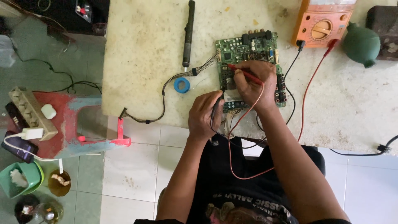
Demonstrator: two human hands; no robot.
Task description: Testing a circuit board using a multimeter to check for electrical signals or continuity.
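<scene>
Figure: probing a green circuit board (248,49) on a worn pale worktop (145,41), seen from above. All positions are given relative to the board.

Your right hand (255,85) lies over the board's middle, fingers closed around a red test probe (244,73) in a pen grip. The probe tip points toward the board's left edge, which lets the heel of your hand rest on the board for steadiness. Your left hand (205,116) sits at the board's near left corner, curled around a black test probe (216,108). Its tip is hidden under your fingers, so its contact point cannot be told.

The red lead (309,83) and the black lead (290,70) run from the right side of the board up to an orange multimeter (323,23). The meter stands beyond the board's far right corner, with its dial facing you so that it can be read without lifting the probes. Both leads hang slack off the near table edge, so they do not tug at the tips.

A grey wire harness (166,89) trails from the board's left edge toward the near table edge. A blue solder reel (181,85) lies just left of the board. A black pen-shaped tool (189,33) lies farther left, parallel to that edge and within reach. A green rubber bulb (361,43) rests well to the right, past the meter.
</scene>
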